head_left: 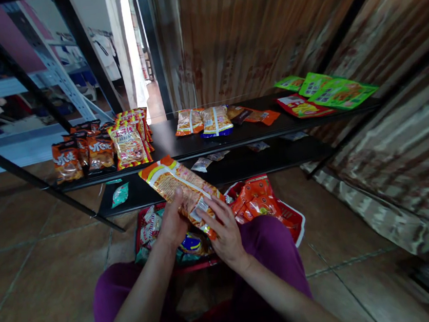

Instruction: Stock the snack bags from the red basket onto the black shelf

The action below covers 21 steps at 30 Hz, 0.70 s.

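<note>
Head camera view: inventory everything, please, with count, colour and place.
Glossy plastic snack bag: one, orange-yellow, in both hands
Two-tier metal shelf: one, black, ahead
Puffed snack bags: several, brown-orange, upper left
Shiny snack bags: several, yellow-red, beside those
White-striped bags: two, orange and blue-trimmed, upper middle
Flat packets: at least three green, one red, upper right
Small wrapped packets: several, teal and pale, lower shelf
Open containers: one or two, red, floor, holding mixed packets
Striped curtain: brown, behind
Clothes: several, mixed, background left
Knees: two, purple-clothed, below
Left hand: one, bare, centre
Right hand: one, bare, centre
</note>
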### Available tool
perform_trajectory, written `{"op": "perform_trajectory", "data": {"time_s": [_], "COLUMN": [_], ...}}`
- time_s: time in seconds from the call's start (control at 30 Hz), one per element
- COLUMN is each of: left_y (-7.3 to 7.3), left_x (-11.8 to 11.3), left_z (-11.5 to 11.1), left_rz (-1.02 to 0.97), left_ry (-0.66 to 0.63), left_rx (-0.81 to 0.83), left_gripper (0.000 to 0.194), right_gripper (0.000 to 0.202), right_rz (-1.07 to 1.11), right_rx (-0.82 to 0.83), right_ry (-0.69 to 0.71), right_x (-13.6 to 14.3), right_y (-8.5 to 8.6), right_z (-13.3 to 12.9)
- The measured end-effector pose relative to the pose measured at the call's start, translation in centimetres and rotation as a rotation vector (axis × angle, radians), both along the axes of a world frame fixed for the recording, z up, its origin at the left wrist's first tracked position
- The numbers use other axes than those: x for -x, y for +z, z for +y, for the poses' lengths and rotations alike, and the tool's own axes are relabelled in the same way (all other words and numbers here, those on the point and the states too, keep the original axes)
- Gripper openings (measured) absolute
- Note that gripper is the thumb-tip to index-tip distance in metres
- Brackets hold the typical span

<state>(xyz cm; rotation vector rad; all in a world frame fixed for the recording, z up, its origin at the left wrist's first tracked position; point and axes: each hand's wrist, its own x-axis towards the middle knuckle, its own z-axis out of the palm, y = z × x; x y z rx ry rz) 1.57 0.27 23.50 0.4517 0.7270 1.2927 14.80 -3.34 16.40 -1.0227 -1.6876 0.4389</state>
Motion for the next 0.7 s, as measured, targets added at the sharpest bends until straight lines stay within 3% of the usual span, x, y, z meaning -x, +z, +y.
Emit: {"op": "perform_trajectory", "data": {"time_s": [0.1,0.2,0.3,0.37,0.43,0.5,0.57,0.7], "left_y": [-1.6,-3.2,-4.2,-4.5,-4.6,-4.6,-4.5,-4.0], "left_x": [1.4,3.3,4.7,5.1,5.1,5.0,5.0,5.6], "left_z": [0.7,1.0,0.9,0.8,0.8,0.8,1.0,1.6], "left_rz": [-0.069,-0.085,-0.075,-0.080,-0.085,-0.084,-0.079,-0.073], "left_ry": [0.034,0.001,-0.009,-0.009,-0.015,-0.027,-0.027,0.024], "left_rx": [0.082,0.136,0.167,0.190,0.208,0.226,0.241,0.169], "left_gripper": [0.038,0.036,0.032,0.031,0.030,0.031,0.032,0.036], "right_gripper": [0.057,0.062,0.061,0.052,0.040,0.028,0.025,0.033], "right_rz": [-0.259,-0.276,0.093,0.495,0.868,1.121,1.257,1.340], "right_rx": [-0.028,-0.003,0.137,0.413,0.786,1.035,1.088,1.071], "right_ry": [0.099,0.231,0.004,-0.150,-0.066,0.131,0.236,0.232], "right_x": [0.1,-0.4,-0.9,-1.1,-0.9,-0.7,-0.5,-0.5], "right_y": [-0.1,-0.6,-1.1,-1.2,-1.0,-0.8,-0.7,-1.2], "right_z": [-1.0,-1.6,-1.1,-0.2,0.6,1.1,1.2,0.9]}}
